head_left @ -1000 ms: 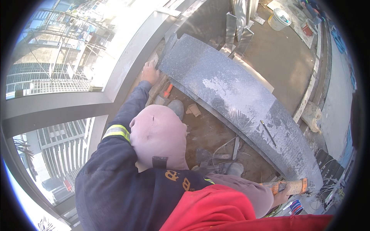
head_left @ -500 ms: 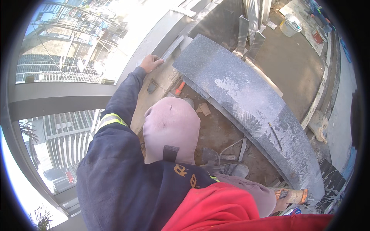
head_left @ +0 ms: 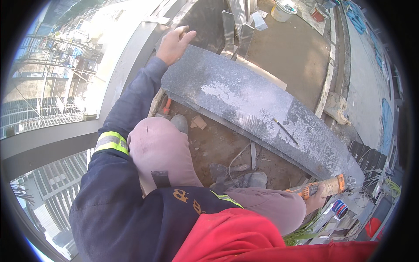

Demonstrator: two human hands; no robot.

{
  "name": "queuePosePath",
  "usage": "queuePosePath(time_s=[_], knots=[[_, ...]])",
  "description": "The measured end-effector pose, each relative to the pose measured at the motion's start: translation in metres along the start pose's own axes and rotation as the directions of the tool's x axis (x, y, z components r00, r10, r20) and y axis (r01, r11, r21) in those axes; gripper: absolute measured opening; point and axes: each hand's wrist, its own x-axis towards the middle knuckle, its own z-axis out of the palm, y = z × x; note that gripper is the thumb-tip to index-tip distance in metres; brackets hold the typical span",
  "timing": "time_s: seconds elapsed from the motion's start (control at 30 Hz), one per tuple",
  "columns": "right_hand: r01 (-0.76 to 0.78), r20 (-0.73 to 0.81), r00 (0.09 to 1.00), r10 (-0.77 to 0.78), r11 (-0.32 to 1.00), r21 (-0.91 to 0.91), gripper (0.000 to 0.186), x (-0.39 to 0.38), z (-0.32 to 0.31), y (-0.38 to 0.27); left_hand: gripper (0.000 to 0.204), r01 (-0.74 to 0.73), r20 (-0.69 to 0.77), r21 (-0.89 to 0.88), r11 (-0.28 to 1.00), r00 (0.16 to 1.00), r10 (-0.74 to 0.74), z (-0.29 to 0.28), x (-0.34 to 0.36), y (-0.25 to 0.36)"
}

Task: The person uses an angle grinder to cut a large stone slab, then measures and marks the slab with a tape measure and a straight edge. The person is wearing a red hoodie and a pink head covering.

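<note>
1. Orange power tool (head_left: pixel 331 187) is at the lower right, close to the near tip of the grey stone slab (head_left: pixel 262 115). Its long axis goes from left to right with a small rise, and its grey head points to the right. If the head touches the slab, I cannot tell.
2. Right hand (head_left: pixel 316 201) is closed around the body of this tool, beside the bent leg.
3. Left hand (head_left: pixel 174 45) is at the far left end of the slab, with the thumb standing apart from the fingers. Whether it touches the stone, I cannot tell.
4. The slab lies diagonally, from upper left to lower right. It is broad at the far end and becomes narrow near the tool. A pencil (head_left: pixel 286 131) rests on it, in nearly the same direction.
5. About writing: yellow letters are on the dark jacket (head_left: pixel 118 205), partly in the folds. The dark boxes (head_left: pixel 366 155) carry pale marks, and the small can (head_left: pixel 339 209) has a blue, red and white label.
6. The outer slab edge curves; beyond it extends a brown floor (head_left: pixel 290 54). Along the inner edge, a strip of ground with loose pieces separates the slab from the knee (head_left: pixel 157 139).
</note>
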Motion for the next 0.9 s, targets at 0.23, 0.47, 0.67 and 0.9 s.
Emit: queuePosePath(time_s=[0.23, 0.47, 0.67, 0.9], knots=[[0.088, -0.024, 0.996, -0.086, 0.990, 0.108, 0.038, 0.016, -0.008, -0.005, 0.038, 0.143, 0.217, -0.015, 0.990, 0.967, -0.136, -0.003, -0.134, -0.042], [0.187, 0.246, 0.935, -0.257, 0.943, 0.274, 0.043, 0.073, 0.024, -0.077, 0.036, 0.214, 0.402, -0.138, 0.967, 0.905, -0.143, -0.008, -0.159, -0.033], [0.148, 0.573, 0.733, -0.367, 0.908, 0.392, 0.044, 0.048, 0.117, -0.189, 0.043, 0.176, 0.571, -0.458, 0.871, 0.810, 0.136, 0.018, -0.117, 0.002], [0.094, 0.829, 0.468, -0.307, 0.950, 0.298, 0.034, -0.066, 0.290, -0.233, 0.053, 0.290, 0.662, -0.635, 0.717, 0.682, 0.311, 0.012, -0.138, -0.029]])
